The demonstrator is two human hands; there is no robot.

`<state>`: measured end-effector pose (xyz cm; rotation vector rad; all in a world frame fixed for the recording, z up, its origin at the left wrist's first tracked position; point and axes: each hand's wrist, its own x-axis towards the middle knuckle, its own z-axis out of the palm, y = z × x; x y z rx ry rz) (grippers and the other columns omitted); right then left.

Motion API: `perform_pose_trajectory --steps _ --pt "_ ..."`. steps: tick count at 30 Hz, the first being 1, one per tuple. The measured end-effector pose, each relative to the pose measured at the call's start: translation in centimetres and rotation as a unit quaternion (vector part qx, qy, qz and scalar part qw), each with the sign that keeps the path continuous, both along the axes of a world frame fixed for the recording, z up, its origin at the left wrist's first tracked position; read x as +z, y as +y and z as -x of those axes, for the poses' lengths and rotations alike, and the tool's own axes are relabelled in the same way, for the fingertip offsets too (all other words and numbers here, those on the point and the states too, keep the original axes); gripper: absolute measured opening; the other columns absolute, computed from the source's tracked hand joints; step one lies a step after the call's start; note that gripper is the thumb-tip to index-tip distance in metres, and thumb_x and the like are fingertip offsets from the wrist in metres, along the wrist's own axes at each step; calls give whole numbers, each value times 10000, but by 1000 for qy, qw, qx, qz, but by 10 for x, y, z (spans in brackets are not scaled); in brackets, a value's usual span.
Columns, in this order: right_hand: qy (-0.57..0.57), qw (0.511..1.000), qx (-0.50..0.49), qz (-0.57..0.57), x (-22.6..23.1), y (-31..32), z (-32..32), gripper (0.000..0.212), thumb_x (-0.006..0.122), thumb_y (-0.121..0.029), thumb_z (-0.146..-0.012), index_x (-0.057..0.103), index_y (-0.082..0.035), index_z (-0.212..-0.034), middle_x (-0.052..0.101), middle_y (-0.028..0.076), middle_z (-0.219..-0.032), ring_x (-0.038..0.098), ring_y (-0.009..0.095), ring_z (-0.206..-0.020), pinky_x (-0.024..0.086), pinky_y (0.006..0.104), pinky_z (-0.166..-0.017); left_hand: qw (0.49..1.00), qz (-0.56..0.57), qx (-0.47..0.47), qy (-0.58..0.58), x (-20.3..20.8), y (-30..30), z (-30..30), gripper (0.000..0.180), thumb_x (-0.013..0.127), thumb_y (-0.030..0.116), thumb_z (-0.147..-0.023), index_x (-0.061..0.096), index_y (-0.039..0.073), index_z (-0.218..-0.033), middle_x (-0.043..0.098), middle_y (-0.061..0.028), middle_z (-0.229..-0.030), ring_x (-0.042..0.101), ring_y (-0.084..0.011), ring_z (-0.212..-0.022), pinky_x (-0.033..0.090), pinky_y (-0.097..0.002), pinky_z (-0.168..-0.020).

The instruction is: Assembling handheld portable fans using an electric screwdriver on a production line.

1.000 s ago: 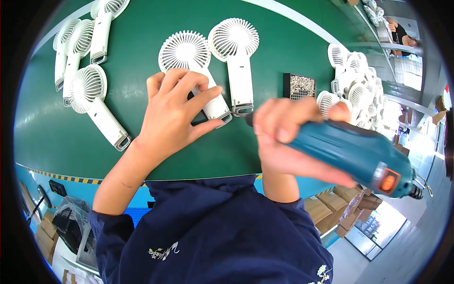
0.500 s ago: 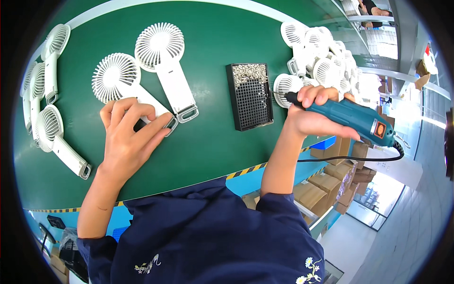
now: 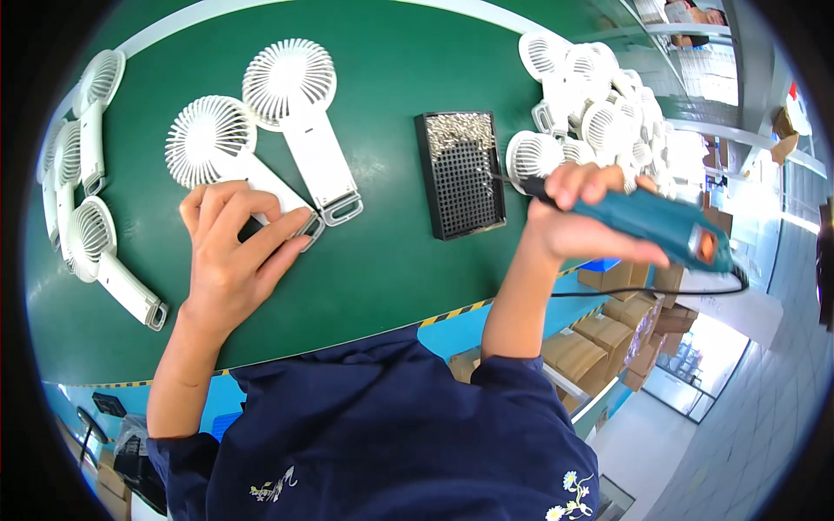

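My left hand [image 3: 234, 247] grips the handle of a white handheld fan [image 3: 211, 143], which lies on the green table with its round slatted head pointing away. Beneath its fingers a small dark part shows, mostly hidden. A second white fan [image 3: 300, 122] lies just to the right, its handle end close to the first one's. My right hand [image 3: 582, 213] is wrapped around a teal electric screwdriver [image 3: 647, 221], slightly blurred, held level. The bit points left at the right rim of a black screw tray [image 3: 465, 195], whose far rows are filled with small screws.
Several white fans [image 3: 91, 230] lie along the table's left side. A heap of fans [image 3: 604, 122] is piled at the far right. The screwdriver's black cord [image 3: 625, 291] hangs past the table edge, above cardboard boxes [image 3: 599, 334]. Yellow-black tape [image 3: 452, 314] marks the near edge.
The screwdriver has shifted slightly, its bit now at the tray's right rim and its rear end a little farther right. My left hand keeps its hold on the fan.
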<state>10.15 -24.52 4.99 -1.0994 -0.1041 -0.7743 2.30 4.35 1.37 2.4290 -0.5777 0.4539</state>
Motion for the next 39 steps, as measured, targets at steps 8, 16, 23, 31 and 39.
perform_pose_trajectory --steps 8,16,23,31,39 --pt "-67 951 289 -90 37 45 41 740 472 -737 -817 469 -57 -1109 435 2 -644 398 83 -423 348 243 -403 984 159 -61 41 14 -23 0 439 837 207 -576 703 104 -981 554 10 -825 508 -173 -758 343 -326 -744" --pt "-29 911 390 -130 27 78 47 717 481 -708 -837 430 -68 -1155 451 23 -685 412 117 -446 384 279 -439 954 268 -95 95 -1 -32 7 213 808 75 -658 712 76 -847 540 -8 -761 493 -163 -673 370 -294 -609" --pt "-22 912 403 -69 20 83 52 750 462 -740 -821 406 -103 -1213 451 25 -679 406 115 -440 390 275 -425 955 260 -97 108 -5 -26 12 181 806 62 -670 709 47 -821 540 -15 -703 512 -169 -637 373 -293 -514" --pt "-27 879 477 -11 20 105 53 821 477 -818 -737 385 -149 -1204 478 58 -651 432 169 -437 390 309 -417 953 260 -63 143 -3 -16 20 178 765 -7 -689 704 7 -856 550 -44 -714 527 -156 -585 400 -285 -487" --pt "-64 857 507 61 12 121 46 887 477 -840 -709 383 -143 -1249 495 85 -708 453 193 -499 394 344 -449 965 235 -13 119 -7 -1 18 189 751 -18 -680 699 7 -860 549 -47 -734 533 -161 -581 419 -287 -498"
